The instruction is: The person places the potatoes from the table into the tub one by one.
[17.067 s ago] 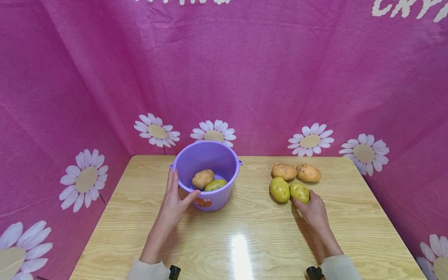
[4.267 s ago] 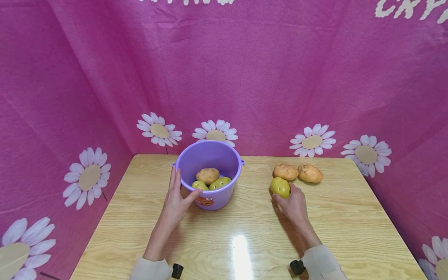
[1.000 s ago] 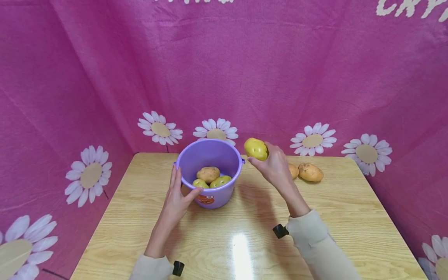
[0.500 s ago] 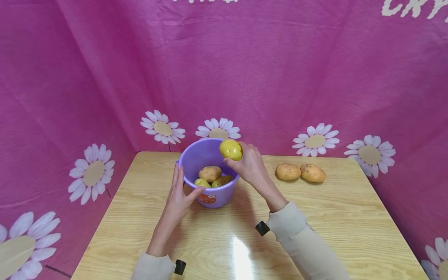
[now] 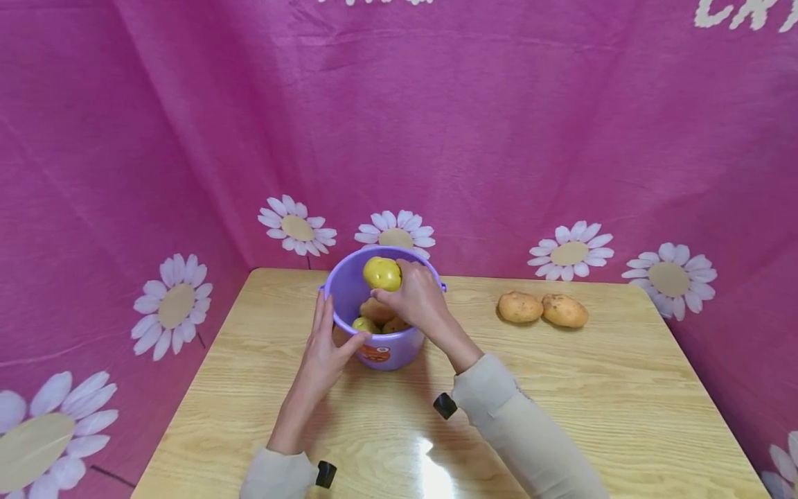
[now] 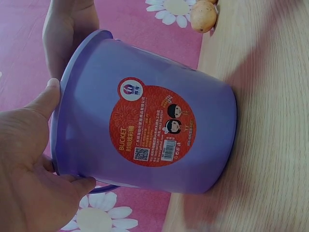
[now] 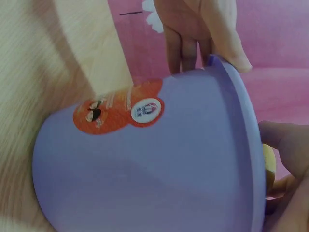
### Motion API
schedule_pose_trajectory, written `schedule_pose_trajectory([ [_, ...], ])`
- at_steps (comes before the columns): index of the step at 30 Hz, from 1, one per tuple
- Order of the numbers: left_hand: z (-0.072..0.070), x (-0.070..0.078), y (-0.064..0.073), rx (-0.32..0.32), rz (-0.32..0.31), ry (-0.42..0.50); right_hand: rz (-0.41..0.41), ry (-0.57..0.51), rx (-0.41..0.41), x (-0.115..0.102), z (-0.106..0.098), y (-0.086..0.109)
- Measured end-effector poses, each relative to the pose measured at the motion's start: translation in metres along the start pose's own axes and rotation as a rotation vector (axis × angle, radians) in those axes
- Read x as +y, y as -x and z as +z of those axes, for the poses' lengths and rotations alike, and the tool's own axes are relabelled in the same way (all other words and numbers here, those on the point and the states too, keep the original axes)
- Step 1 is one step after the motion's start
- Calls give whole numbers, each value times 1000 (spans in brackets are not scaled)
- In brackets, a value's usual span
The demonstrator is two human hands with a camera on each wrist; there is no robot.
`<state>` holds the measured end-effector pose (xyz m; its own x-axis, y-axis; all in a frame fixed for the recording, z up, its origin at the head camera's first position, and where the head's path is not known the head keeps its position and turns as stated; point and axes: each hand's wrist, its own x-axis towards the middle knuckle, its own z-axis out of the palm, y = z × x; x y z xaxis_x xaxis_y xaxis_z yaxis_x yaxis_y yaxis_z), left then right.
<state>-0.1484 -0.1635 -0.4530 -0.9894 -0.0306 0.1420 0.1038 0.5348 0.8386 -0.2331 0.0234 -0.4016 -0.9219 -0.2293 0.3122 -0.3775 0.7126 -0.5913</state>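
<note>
A purple bucket (image 5: pixel 405 350) stands upright on the table, its red label facing the near side. My left hand (image 5: pixel 327 357) grips its left side, thumb over the near rim and fingers along the outside. In the left wrist view the thumb tip sits on the rim of the bucket (image 6: pixel 96 96). My right hand (image 5: pixel 424 298) holds a yellow-green potato (image 5: pixel 382 274) within the bucket's mouth, above the others. Beneath it lie a brown potato (image 5: pixel 374 310) and two yellow-green ones, partly hidden by the rim and hand. The right wrist view shows only a sliver of the held potato (image 7: pixel 269 162).
Two brown potatoes, one left (image 5: pixel 520 307) and one right (image 5: pixel 564 310), lie side by side on the wooden table (image 5: pixel 561 395), right of the bucket. A pink curtain (image 5: pixel 474 138) with daisies hangs behind and at both sides.
The right hand took the last yellow-green potato from the table group and carried it left into the bucket's mouth. Earlier, another yellow-green potato went into the bucket. The left hand stays on the bucket.
</note>
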Motion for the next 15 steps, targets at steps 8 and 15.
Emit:
schedule_pose_trajectory([
  [8, 1, 0, 0, 0, 13, 8, -3, 30, -11, 0, 8, -1],
  [15, 1, -1, 1, 15, 24, 14, -14, 29, 23, 1, 9, 1],
])
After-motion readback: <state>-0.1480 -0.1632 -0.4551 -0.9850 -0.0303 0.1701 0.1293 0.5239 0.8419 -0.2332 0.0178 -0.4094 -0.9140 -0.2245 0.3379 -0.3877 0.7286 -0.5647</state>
